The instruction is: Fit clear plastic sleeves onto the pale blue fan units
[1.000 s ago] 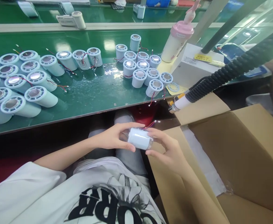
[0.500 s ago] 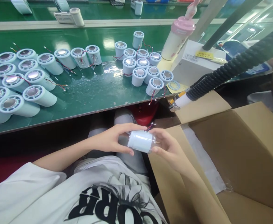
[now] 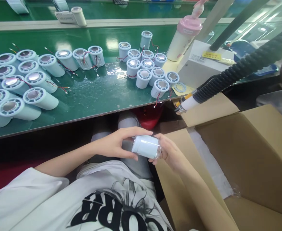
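Above my lap, a light blue cylinder [image 3: 145, 146] in shiny clear film lies on its side between my two hands. My left hand [image 3: 118, 142] grips its left end, thumb below and fingers along the top. At the other end, my right hand [image 3: 171, 152] is closed around the film-covered edge, fingertips curled underneath. The palm side of the right hand and that end of the cylinder are partly hidden. Similar cylinders with slotted round tops and thin wires stand on the green bench, one group [image 3: 144, 74] ahead and a larger group [image 3: 33, 93] to the left.
An open cardboard box [image 3: 251, 154] sits at my right. Over its far flap hangs a black corrugated hose [image 3: 215, 85] with a metal-tipped nozzle. A pink-lidded bottle [image 3: 185, 35] and a white box-shaped unit [image 3: 196, 64] stand at the bench's right. Part of another person shows at the right edge.
My right hand has turned, and its fingers now curl under the cylinder's right end. The wires above the cylinder are no longer visible. My left hand has hardly moved.
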`<state>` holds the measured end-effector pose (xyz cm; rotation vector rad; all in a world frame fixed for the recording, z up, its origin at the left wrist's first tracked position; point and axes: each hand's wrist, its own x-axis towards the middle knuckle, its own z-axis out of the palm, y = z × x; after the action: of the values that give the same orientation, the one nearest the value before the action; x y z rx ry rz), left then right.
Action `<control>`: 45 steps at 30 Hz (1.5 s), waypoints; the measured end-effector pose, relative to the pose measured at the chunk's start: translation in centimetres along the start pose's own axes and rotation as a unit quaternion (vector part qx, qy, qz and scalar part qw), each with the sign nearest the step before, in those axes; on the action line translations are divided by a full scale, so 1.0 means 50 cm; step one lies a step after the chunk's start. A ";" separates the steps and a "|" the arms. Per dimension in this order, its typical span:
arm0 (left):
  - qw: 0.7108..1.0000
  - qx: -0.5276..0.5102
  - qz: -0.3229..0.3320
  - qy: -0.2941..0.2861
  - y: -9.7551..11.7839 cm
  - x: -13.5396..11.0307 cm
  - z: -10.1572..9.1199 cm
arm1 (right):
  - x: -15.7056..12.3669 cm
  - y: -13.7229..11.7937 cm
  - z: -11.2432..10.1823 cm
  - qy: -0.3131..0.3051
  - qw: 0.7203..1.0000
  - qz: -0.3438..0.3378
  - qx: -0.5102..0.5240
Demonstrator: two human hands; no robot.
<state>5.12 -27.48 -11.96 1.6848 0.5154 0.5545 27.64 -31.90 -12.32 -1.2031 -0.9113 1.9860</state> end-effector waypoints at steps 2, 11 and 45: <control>1.000 -0.002 0.015 -0.003 -0.002 0.000 0.000 | 0.001 -0.002 0.006 -0.004 1.000 0.022 0.017; 0.999 -0.018 0.031 0.014 -0.002 0.002 0.003 | 0.002 -0.009 0.017 -0.067 0.982 0.158 0.077; 0.980 -0.107 -0.159 0.057 0.043 0.075 -0.102 | -0.058 0.035 -0.184 0.263 0.889 -0.151 -0.344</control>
<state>4.98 -21.63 -8.75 1.3386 0.7653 0.4547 36.86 -33.05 -15.51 -1.7305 -1.4448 1.0022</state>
